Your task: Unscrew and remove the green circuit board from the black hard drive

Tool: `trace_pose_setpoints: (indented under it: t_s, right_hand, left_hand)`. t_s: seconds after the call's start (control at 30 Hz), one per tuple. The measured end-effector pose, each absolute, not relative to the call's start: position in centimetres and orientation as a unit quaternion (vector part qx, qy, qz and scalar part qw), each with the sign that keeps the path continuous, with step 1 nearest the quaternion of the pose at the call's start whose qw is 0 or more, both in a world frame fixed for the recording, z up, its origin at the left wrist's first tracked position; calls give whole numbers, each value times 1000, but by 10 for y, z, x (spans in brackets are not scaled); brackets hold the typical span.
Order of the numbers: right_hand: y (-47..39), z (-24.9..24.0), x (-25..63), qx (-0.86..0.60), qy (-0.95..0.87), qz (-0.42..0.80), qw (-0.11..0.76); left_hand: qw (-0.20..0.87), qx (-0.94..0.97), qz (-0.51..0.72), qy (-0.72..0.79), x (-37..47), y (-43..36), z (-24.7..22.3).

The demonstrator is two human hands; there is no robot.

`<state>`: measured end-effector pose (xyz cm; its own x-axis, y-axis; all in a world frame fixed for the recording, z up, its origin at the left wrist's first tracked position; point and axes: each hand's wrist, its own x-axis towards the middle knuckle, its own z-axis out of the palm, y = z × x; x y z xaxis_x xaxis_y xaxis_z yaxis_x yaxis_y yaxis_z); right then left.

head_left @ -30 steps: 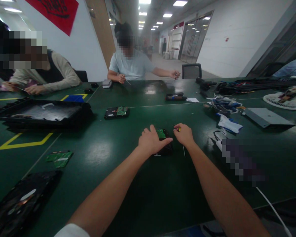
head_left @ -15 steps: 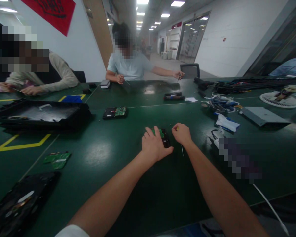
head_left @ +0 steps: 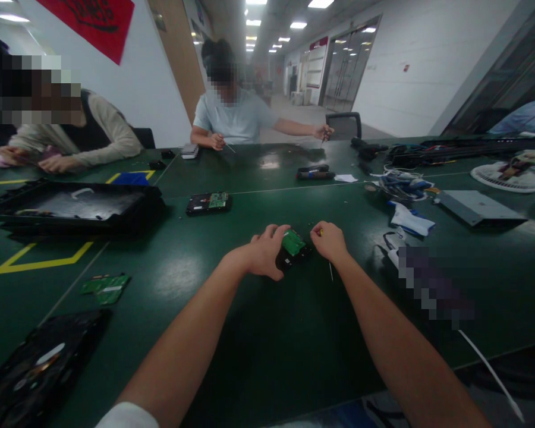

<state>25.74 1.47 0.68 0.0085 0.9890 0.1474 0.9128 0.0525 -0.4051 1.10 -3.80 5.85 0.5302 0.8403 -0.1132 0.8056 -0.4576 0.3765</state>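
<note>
In the middle of the green table lies a hard drive (head_left: 301, 252), black with a green circuit board (head_left: 293, 242) facing up. My left hand (head_left: 266, 252) grips its left side, fingers along the far edge and thumb at the near edge. The drive sits at an angle. Just right of it, my right hand (head_left: 329, 241) is closed round a screwdriver (head_left: 331, 271); a bit of yellow handle shows, and the thin shaft points down toward me. The screwdriver's tip is apart from the drive.
Another hard drive (head_left: 208, 203) lies farther back. To the left are a black tray-like housing (head_left: 84, 205), a loose circuit board (head_left: 107, 289) and a black casing (head_left: 44, 362). At right are a glove (head_left: 412, 220), a metal box (head_left: 481, 209) and cables (head_left: 405, 185). Two co-workers sit opposite.
My left hand has shifted left from on top of the drive to its left side, and the drive has turned, baring more of its board. My right hand stays nearly still with the screwdriver.
</note>
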Motion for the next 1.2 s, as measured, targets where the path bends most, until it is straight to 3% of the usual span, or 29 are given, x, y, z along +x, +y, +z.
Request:
trace_pose_setpoints:
  t_s: [0.27,0.47,0.63,0.8,1.03,1.2]
  right_hand:
    - [11,9,254,-664,-710,119,203]
    - [9,9,258,-652,-691,181,255]
    - [0,13,264,-620,-663,317,274]
    - [-3,19,272,-509,-597,553,280]
    - [-2,28,285,-515,-554,589,284]
    - [0,28,291,-520,-547,588,291]
  left_hand:
    - [162,831,42,531,-11,-29,59]
    - [166,850,30,498,-9,-25,59]
    - [201,886,19,418,-13,-23,56]
    - [174,879,37,442,-11,-20,54]
    - [104,861,94,489,-8,-13,53]
    - [131,845,119,505,-7,-10,46]
